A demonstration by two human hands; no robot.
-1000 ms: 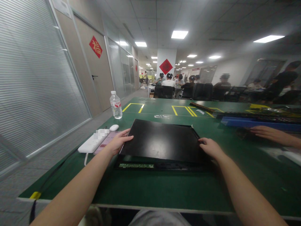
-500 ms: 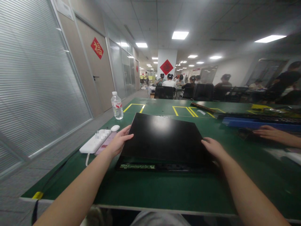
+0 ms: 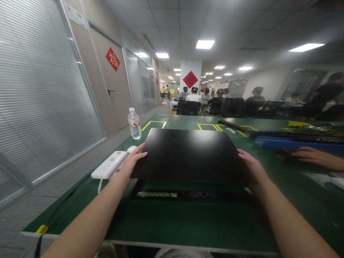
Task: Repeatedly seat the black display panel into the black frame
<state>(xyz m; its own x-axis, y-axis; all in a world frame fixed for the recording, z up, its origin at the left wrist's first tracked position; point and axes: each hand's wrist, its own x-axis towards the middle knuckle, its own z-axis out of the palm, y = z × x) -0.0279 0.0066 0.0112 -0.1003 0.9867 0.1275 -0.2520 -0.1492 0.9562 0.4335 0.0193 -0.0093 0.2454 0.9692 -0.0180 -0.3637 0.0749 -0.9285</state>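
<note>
A flat, glossy black screen panel [image 3: 188, 157] is held level between both hands, above the table. My left hand [image 3: 133, 161] grips its left edge, thumb on top and fingers underneath. On the opposite edge, my right hand [image 3: 251, 165] holds it the same way, with most fingers hidden. Below the panel's near edge lies a dark frame [image 3: 204, 195], mostly covered by the panel. A green circuit board strip [image 3: 157, 194] shows along the frame's near side.
Left of the panel are a white power bank [image 3: 109, 165] with a cable, a white mouse-like object [image 3: 131, 149] and a water bottle [image 3: 134, 123]. Another person's hand [image 3: 318, 156] rests near a blue bar [image 3: 290, 142] on the right of the green table [image 3: 188, 222].
Both hands have raised the screen panel and straightened it. It looks larger, and a gap now shows between its near edge and the circuit board strip.
</note>
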